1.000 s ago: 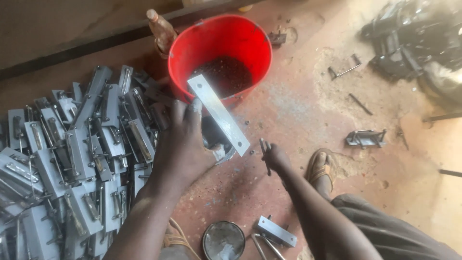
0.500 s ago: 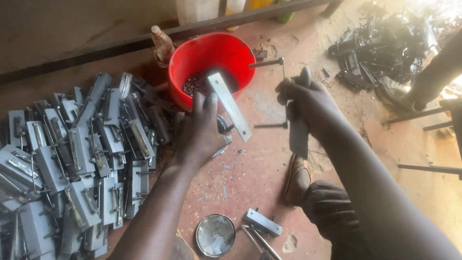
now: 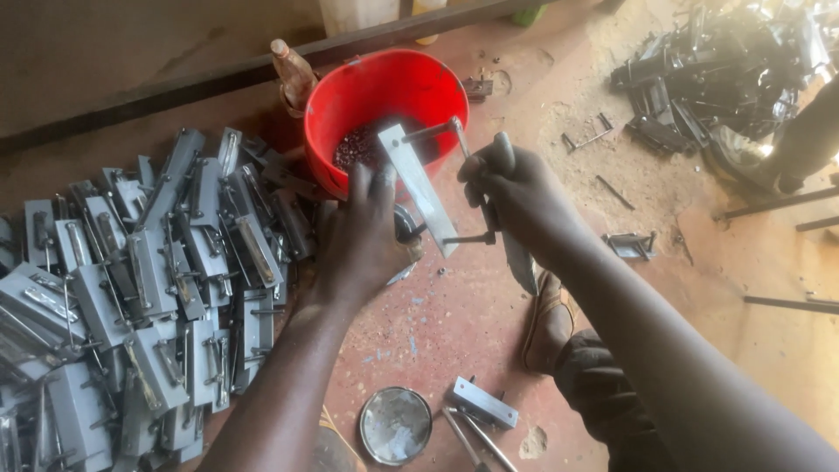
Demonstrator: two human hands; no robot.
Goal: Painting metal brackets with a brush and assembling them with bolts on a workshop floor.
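Observation:
My left hand (image 3: 360, 236) grips a flat grey metal plate (image 3: 418, 188), held tilted in front of a red bucket (image 3: 367, 96). Close beside it on the right, my right hand (image 3: 516, 197) is closed on a bent metal rod (image 3: 461, 144) together with a dark flat tool (image 3: 517, 253). The rod's ends reach the plate near its top and bottom. Small dark pieces (image 3: 354, 150) lie inside the bucket.
A big heap of grey metal latch plates (image 3: 131, 288) covers the floor at left. A brown bottle (image 3: 293, 74) stands behind the bucket. A round tin lid (image 3: 395, 425) and a loose plate (image 3: 483, 403) lie near my foot (image 3: 549, 319). Dark scrap metal (image 3: 717, 70) is piled at upper right.
My right hand came up from low beside the plate and now holds the bent rod against it. The left hand kept the plate raised before the bucket.

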